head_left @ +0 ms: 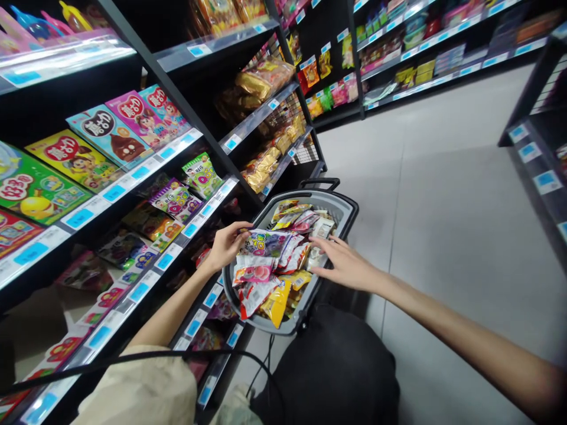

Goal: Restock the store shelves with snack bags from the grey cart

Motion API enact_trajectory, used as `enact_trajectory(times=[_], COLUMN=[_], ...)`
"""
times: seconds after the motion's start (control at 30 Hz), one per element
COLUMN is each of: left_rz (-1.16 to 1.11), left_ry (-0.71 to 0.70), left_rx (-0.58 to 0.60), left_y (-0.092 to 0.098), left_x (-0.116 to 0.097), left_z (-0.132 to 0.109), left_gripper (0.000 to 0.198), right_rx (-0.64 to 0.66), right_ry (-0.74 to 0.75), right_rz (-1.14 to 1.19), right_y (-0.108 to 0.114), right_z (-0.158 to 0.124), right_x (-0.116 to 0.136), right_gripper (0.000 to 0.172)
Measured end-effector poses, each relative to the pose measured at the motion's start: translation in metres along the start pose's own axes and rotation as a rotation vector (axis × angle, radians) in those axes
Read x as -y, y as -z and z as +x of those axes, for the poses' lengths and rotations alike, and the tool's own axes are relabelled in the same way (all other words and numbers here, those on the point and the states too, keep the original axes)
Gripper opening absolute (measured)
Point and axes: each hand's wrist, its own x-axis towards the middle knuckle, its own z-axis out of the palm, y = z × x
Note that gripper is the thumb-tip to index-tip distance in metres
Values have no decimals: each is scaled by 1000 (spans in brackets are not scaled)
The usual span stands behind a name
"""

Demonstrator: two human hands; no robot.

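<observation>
A grey shopping basket (292,326) with a black handle (325,184) is in front of me, filled with snack packets. My left hand (228,245) pinches the left corner of a purple gummy candy bag (269,243), which lies on top of the pile. On the basket's right side my right hand (345,262) is open, its fingers spread over the white packets (322,230) and near the rim. Closer to me in the basket are a yellow packet (279,301) and a red-and-white packet (257,294).
Shelves along my left hold boxed sweets (113,131), more gummy bags (176,198) and gold-wrapped packs (268,162). Another shelf unit (534,150) stands at the right. Grey floor tiles (436,195) lie between. A black cable (212,353) crosses near my left arm.
</observation>
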Motion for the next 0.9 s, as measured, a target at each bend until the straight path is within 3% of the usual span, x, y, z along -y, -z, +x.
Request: enact_trajectory(times=[0.07,0.1,0.2,0.27,0.47,0.9], left_rz=[-136,-192,-302,-299,-195,-130], left_ry=[18,27,50,46,39,19], left_rx=[20,40,136,176,153,91], left_y=[-9,-15,-31,-38,-38,-28], left_x=[-17,-25,-44,-52,-54,-56], left_z=[12,16,27,31,39,40], left_gripper=[34,36,41,43,44,40], right_rx=[-34,-24,44,29,-9,10], right_ry=[-89,-126,-251,-362,-521,-456], right_rz=[308,487,951,1103,1239,1195], right_y=[3,4,3,-1,-10,-4], right_z=[0,0,-1,-4,-9,-4], right_x=[12,19,44,54,59,63], right_gripper=[90,92,73,59,53,57])
